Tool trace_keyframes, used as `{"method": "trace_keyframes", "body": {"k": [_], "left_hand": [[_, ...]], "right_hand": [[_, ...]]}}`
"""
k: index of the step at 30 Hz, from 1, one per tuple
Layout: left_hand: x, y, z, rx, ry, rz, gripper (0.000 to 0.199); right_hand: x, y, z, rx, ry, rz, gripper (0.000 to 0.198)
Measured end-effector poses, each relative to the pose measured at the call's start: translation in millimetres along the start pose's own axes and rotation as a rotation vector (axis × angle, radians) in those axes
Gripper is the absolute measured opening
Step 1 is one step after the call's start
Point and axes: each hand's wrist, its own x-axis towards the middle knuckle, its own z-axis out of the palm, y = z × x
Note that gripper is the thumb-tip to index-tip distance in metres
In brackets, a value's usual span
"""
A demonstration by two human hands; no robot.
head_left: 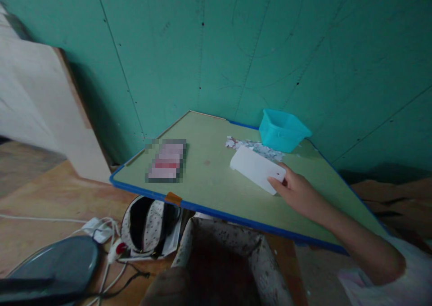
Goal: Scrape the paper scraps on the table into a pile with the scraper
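Note:
My right hand (286, 184) reaches in from the right and is closed on the near right end of a white rectangular card (254, 166). The card has a small dark hole close to my fingers, and it is held at a slant over the table, overlapping the front of a pile of small white paper-like pieces (272, 153). Whether its far end touches the table I cannot tell. Behind the pile stands a turquoise plastic basket (283, 132). My left hand cannot be made out in the frame.
A green tabletop (205, 184) with a blue edge stands against a green wall. On its left lies a pixelated flat object (167, 161). Below are a fabric-lined bin (224, 227), an open dotted bag (145, 225), cables and a grey stool seat (64, 263). Boards (74, 108) lean at left.

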Motion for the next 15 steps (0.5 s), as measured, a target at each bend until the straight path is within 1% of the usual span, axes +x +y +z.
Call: {"method": "trace_keyframes", "body": {"k": [4, 7, 9, 11, 13, 15], "left_hand": [[-2, 4, 4, 0.003, -0.009, -0.033, 0.027], [0, 8, 6, -0.001, -0.022, -0.043, 0.03], [4, 9, 5, -0.005, -0.032, -0.041, 0.029], [7, 10, 2, -0.002, -0.04, -0.041, 0.028], [10, 12, -3, 0.008, -0.048, -0.046, 0.026], [11, 17, -9, 0.026, -0.048, -0.058, 0.025]], "right_hand": [[-7, 21, -8, 0.025, 0.053, 0.061, 0.033], [1, 25, -7, 0.12, 0.106, 0.035, 0.034], [11, 18, -3, 0.187, 0.145, -0.01, 0.033], [25, 4, 3, 0.203, 0.16, -0.061, 0.033], [40, -14, 10, 0.143, 0.139, -0.085, 0.029], [55, -29, 19, 0.024, 0.111, -0.063, 0.031]]}}
